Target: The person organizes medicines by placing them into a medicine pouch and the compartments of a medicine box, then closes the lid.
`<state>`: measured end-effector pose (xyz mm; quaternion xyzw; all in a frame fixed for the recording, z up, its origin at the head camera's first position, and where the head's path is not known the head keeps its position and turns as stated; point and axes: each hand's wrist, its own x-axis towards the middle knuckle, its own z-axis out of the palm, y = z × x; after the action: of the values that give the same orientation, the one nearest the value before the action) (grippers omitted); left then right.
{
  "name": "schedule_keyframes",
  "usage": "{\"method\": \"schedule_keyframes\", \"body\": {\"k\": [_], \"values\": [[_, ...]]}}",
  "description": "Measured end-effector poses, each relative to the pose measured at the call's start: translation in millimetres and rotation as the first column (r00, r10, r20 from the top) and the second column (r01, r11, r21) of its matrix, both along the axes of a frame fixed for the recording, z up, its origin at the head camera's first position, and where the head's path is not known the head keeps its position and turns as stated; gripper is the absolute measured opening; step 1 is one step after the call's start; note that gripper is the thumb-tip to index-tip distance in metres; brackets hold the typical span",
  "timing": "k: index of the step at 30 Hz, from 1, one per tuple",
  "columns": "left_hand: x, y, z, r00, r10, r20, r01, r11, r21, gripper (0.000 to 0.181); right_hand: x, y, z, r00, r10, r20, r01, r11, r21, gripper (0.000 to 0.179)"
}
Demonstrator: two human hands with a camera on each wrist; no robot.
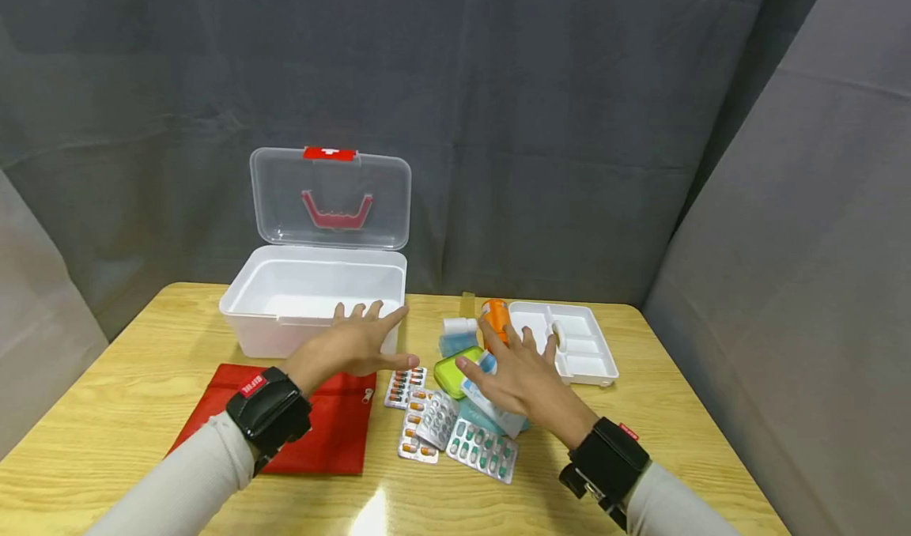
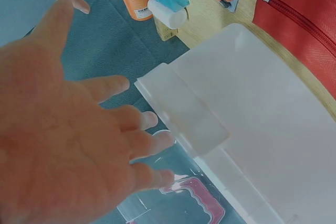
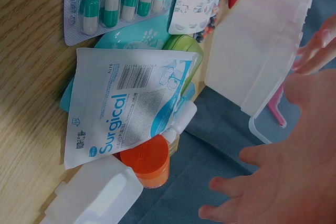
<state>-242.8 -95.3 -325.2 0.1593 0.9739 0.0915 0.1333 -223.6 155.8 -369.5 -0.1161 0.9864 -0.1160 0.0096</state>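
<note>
My left hand (image 1: 349,345) is held with fingers spread over the front right corner of a white plastic box (image 1: 266,334). Its palm faces the left wrist camera, holding nothing. My right hand (image 1: 525,374), fingers also spread and bare, hovers above a cluster of medical items. Beneath and around it are a white packet marked Surgical (image 3: 126,108), an orange bottle (image 1: 496,312), a green case (image 1: 447,376) and a small blue bottle with a white cap (image 1: 459,327). Several capsule blister packs (image 1: 484,451) lie in front, partly overlapping.
The box's clear lid (image 1: 277,196), with a red handle, stands raised at the back. A red zipped pouch (image 1: 327,445) lies before the box. At right sits a white compartment tray (image 1: 587,374) with a tape roll (image 1: 558,336). Grey cloth (image 1: 569,164) hangs behind the wooden table (image 1: 662,441).
</note>
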Motion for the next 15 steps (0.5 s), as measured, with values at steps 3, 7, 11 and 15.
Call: {"method": "schedule_keyframes", "body": {"k": [3,7,11,15], "values": [[-0.3,0.3,-0.5,1.0,0.005,0.003,-0.005,1.0,0.005,0.091,0.1,0.8,0.2,1.0,-0.002,-0.003,0.002,1.0,-0.004,0.084],[-0.6,-0.4,-1.4,1.0,0.014,0.007,-0.014,1.0,0.012,0.091,-0.5,1.4,0.2,1.0,-0.006,-0.008,0.006,1.0,-0.002,0.085],[-0.1,-0.4,-1.8,1.0,0.013,0.008,-0.013,1.0,0.015,0.091,-0.7,2.1,0.3,1.0,-0.011,-0.012,0.011,1.0,0.004,0.086],[0.2,0.0,-2.0,1.0,0.015,0.012,-0.015,1.0,0.016,0.091,-0.3,2.8,0.7,1.0,-0.013,-0.01,0.012,1.0,-0.005,0.085]]}}
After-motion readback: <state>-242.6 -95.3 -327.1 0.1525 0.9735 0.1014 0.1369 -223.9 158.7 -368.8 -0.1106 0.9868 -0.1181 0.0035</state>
